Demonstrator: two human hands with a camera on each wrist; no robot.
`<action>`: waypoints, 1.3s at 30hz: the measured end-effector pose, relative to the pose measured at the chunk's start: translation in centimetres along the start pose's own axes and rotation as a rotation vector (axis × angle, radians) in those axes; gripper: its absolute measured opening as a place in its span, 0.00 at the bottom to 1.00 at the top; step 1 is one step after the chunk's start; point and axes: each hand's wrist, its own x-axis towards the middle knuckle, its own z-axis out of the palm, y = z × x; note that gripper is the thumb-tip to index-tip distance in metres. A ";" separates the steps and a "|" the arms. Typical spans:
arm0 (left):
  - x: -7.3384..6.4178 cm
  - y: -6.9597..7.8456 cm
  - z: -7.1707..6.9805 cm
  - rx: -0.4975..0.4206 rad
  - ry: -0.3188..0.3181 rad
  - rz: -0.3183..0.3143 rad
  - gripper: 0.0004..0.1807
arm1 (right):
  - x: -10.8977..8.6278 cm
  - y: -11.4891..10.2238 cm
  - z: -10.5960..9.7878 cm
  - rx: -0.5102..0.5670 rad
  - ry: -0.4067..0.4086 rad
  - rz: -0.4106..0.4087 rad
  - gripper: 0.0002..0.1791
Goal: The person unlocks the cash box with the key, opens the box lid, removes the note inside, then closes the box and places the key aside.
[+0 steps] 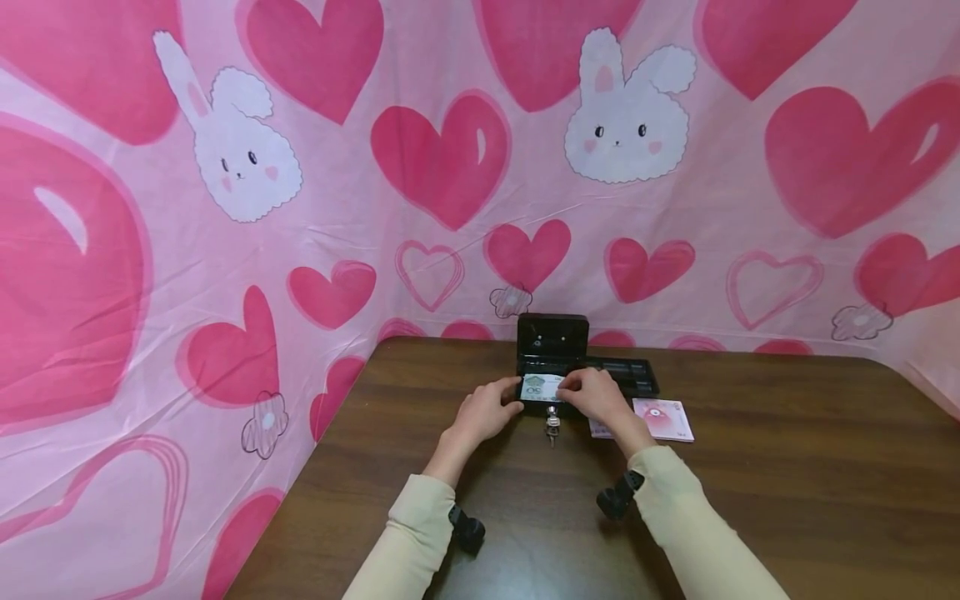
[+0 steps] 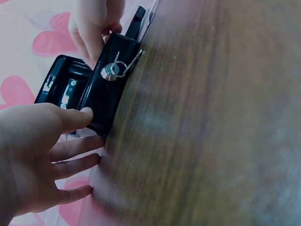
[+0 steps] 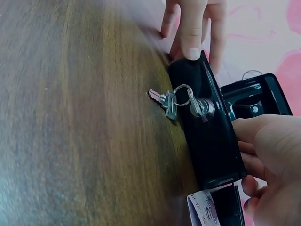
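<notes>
A small black cash box (image 1: 534, 409) stands on the table with its lid (image 1: 553, 336) raised. A green-and-white banknote (image 1: 538, 387) marked 50 lies flat over the box opening. My right hand (image 1: 596, 395) pinches the note's right end; in the right wrist view, its fingers dip behind the front wall. At the left end is my left hand (image 1: 483, 410): its thumb (image 2: 80, 117) presses the front face near the corner, and the other fingers extend past the side, spread. Keys (image 3: 168, 103) on a ring hang from the lock (image 3: 203, 108) in the front wall.
Behind my right hand, a black compartment tray (image 1: 637, 375) lies beside the box. Pink banknotes (image 1: 665, 419) rest on the wooden table (image 1: 787, 483) at right, partly under my right forearm. A pink heart-patterned cloth (image 1: 435, 192) stands close behind the table's back edge.
</notes>
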 end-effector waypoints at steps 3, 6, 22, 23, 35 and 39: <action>0.1 0.0 0.0 -0.007 -0.003 -0.003 0.27 | 0.0 -0.2 0.0 -0.006 0.004 0.014 0.13; 0.1 -0.1 0.1 -0.010 -0.002 -0.003 0.27 | 0.1 -0.4 0.1 0.014 0.016 0.027 0.12; 0.1 0.0 0.1 0.014 0.007 0.002 0.27 | -0.4 -0.7 -0.1 0.219 0.128 0.026 0.08; 0.1 -0.1 0.1 0.013 0.008 0.001 0.26 | -0.4 -0.7 -0.1 0.224 0.139 0.018 0.08; 0.1 0.0 0.1 -0.009 -0.005 -0.023 0.27 | -1.3 -0.6 -0.8 0.302 0.179 0.057 0.11; 0.1 0.0 0.1 -0.013 0.000 -0.019 0.27 | -1.7 -0.7 -1.2 0.316 0.199 0.048 0.12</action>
